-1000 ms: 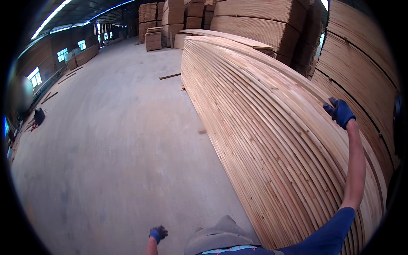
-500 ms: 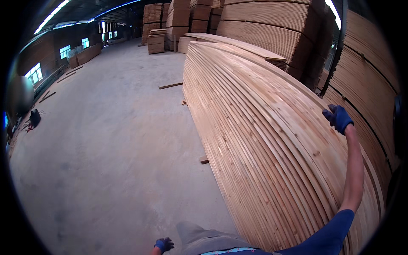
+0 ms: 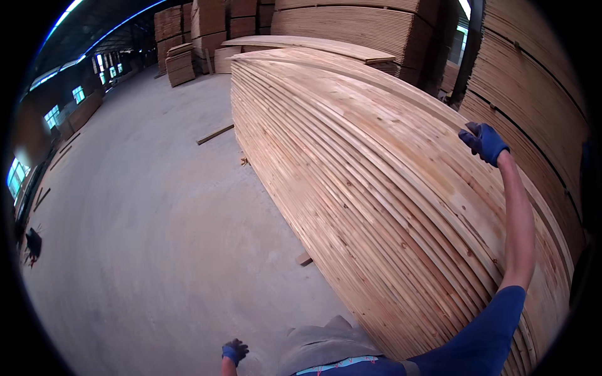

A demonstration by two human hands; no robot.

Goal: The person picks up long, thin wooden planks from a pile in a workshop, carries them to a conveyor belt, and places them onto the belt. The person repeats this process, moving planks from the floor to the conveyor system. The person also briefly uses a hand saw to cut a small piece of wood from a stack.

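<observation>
A long, waist-high stack of pale planks [image 3: 351, 207] runs away from me on my right. My right hand [image 3: 486, 144], in a blue glove with dark fingers, reaches across its top with bent fingers. They close on the edge of a long board [image 3: 433, 106] lying along the stack's far side; the fingertips' contact is partly hidden. Low at the bottom of the view hangs my left hand [image 3: 234, 351], gloved the same way. Its fingers are somewhat apart and it holds nothing, with concrete floor below it.
Small wooden blocks [image 3: 304, 259] and a longer batten [image 3: 215, 135] stick out from under the stack. Taller board stacks [image 3: 533, 94] stand close on the right, and others [image 3: 351, 24] rise behind. Grey concrete floor [image 3: 157, 219] stretches along the left. A dark object [image 3: 33, 244] lies at far left.
The view has turned right and the stack appears farther left. My right hand keeps its bent hold at the board's edge. My left hand has risen slightly, still without anything in it.
</observation>
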